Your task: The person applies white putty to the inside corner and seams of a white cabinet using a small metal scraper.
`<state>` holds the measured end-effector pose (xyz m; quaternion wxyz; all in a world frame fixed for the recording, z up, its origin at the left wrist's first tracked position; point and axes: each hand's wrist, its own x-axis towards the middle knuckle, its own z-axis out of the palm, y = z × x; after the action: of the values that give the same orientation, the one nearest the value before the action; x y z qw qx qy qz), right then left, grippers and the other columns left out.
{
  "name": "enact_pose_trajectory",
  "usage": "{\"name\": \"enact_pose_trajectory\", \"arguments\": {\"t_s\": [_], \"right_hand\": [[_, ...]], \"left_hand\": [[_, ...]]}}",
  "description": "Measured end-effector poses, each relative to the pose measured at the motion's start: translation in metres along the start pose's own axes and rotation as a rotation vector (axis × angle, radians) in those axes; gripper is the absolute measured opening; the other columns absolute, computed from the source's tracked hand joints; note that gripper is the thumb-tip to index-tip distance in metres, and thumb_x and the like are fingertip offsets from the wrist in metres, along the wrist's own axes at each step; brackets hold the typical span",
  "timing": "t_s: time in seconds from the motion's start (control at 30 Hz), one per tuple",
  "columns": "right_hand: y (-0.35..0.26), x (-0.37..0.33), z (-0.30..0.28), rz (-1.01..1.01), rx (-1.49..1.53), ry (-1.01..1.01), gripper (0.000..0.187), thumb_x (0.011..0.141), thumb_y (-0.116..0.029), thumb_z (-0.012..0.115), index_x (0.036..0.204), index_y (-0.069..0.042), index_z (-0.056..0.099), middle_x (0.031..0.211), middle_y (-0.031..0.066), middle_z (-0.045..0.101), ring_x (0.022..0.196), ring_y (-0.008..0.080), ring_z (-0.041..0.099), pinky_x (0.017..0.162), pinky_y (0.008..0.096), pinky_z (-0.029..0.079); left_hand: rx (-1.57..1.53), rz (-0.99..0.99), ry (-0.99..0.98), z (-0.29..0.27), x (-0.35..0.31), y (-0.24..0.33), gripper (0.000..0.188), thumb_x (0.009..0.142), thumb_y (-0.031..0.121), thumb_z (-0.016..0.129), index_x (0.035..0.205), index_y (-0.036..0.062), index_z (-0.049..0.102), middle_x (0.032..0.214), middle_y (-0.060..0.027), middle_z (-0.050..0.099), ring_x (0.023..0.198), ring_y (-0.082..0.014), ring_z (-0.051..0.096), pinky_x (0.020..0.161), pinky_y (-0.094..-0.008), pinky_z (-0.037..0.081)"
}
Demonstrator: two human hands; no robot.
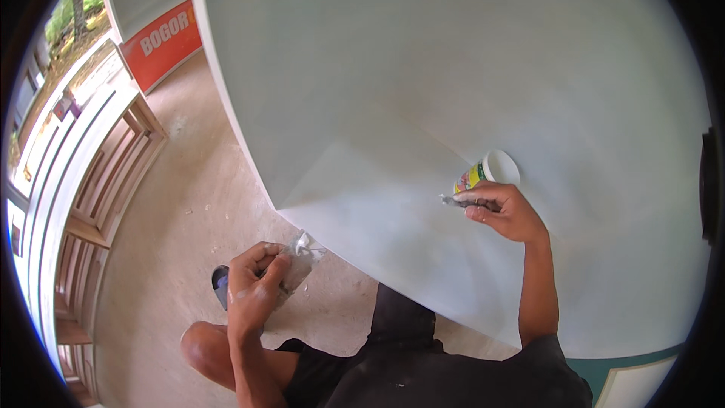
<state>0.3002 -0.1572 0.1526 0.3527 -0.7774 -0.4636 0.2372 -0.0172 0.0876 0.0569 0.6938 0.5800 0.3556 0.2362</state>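
The left hand [257,283] curls firmly around a flat scraper [300,264] bearing white paste [303,244], well left of the white tub [503,167]. The right hand [504,209], beside the tub, pinches a small dark tool [455,201]. The scraper looks light, thin and stiff, probably slippery where coated; its end within the left grip seems the best hold.

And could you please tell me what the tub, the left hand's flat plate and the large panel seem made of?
Tub: probably smooth plastic, white with a thin rim.
Flat plate: metal or plastic; its greyish, paste-smeared surface leaves that open.
Large panel: perhaps coated board, given its smooth, pale sheen.
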Motion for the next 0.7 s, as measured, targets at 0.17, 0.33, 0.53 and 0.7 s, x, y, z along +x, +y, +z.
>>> {"name": "enact_pose_trajectory", "arguments": {"t_s": [0.17,0.33,0.53,0.7], "right_hand": [[0.003,-0.011,-0.052,-0.178,0.206,0.035,0.026,0.094,-0.007,0.069,0.118,0.001,0.071,0.094,0.0012,0.063,0.076,0.0079,0.050,0.067,0.0242,0.041],[0.009,0.000,-0.009,-0.377,0.170,-0.122,0.029,0.094,-0.013,0.072,0.121,-0.003,0.072,0.096,0.0039,0.066,0.078,0.0096,0.054,0.069,0.0265,0.043],[0.023,0.017,0.047,-0.316,0.303,-0.131,0.028,0.094,-0.010,0.071,0.121,-0.005,0.073,0.096,0.0052,0.067,0.081,0.0107,0.057,0.071,0.0266,0.045],[0.045,0.034,0.060,-0.391,0.436,-0.101,0.027,0.090,-0.005,0.074,0.116,0.000,0.074,0.098,0.0082,0.067,0.082,0.0126,0.058,0.070,0.0258,0.045]], "left_hand": [[0.023,-0.056,-0.251,0.051,0.023,0.010,0.017,0.097,0.013,0.062,0.101,-0.0019,0.069,0.078,-0.0034,0.069,0.064,-0.0087,0.061,0.057,-0.0238,0.046],[-0.121,-0.039,-0.490,0.079,0.052,0.000,0.018,0.101,0.016,0.062,0.105,-0.0005,0.066,0.080,-0.0045,0.069,0.063,-0.0112,0.065,0.057,-0.0230,0.049],[-0.140,0.001,-0.524,0.094,0.060,-0.017,0.018,0.101,0.014,0.062,0.109,-0.0023,0.066,0.084,-0.0052,0.069,0.066,-0.0115,0.065,0.059,-0.0241,0.051],[-0.184,-0.030,-0.553,0.100,0.054,-0.015,0.020,0.101,0.013,0.063,0.110,-0.0044,0.066,0.084,-0.0061,0.069,0.069,-0.0111,0.065,0.060,-0.0243,0.051]]}}
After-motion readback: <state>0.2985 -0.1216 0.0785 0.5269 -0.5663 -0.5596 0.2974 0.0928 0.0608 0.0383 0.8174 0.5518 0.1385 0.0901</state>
